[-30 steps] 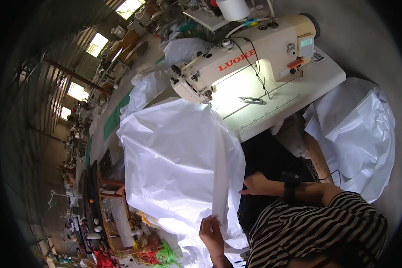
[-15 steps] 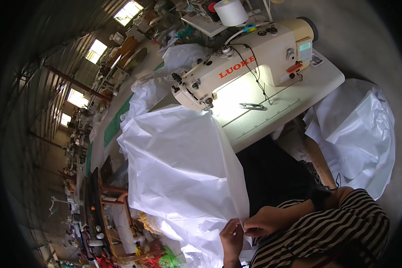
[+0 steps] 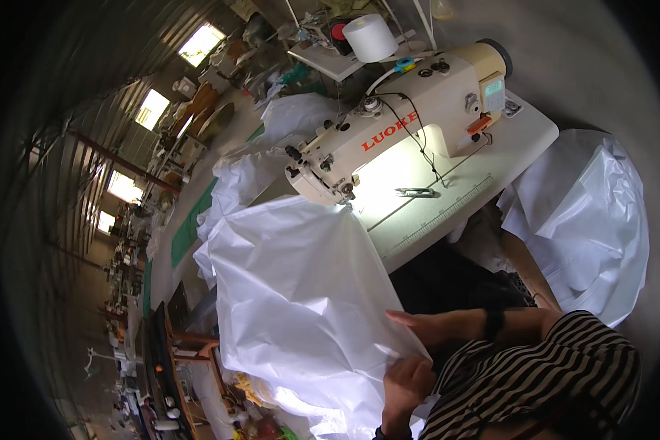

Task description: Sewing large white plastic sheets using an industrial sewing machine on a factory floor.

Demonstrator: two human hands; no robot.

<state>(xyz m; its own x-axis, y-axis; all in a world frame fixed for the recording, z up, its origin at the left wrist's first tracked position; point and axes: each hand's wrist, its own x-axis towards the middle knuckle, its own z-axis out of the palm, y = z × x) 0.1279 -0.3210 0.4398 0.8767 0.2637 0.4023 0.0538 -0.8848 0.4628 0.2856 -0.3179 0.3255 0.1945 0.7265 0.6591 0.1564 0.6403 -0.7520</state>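
Observation:
A large white plastic-like sheet point(image 3: 293, 286) hangs from under the needle end of a sewing machine point(image 3: 411, 110) down to my lap. Low on its right edge, my left hand point(image 3: 408, 383) is closed, with the sheet's edge gripped in its curled fingers. Just above it, my right hand point(image 3: 422, 328) lies against the same edge, fingers stretched out toward the left; part of them is hard to make out. The machine's lamp lights the bed, where small thread snips point(image 3: 418, 193) lie, apart from both hands.
More white sheeting point(image 3: 583, 220) is bunched at the right of the machine. A white thread cone point(image 3: 370, 38) stands behind it. At the left are a wooden frame point(image 3: 194, 345) and a long table with a green strip point(image 3: 191, 231).
Both hands have moved up and apart; the right one has gone from pinching the edge to stretched fingers. The sheet's lower edge has shifted right and crumpled. The view has tilted slightly.

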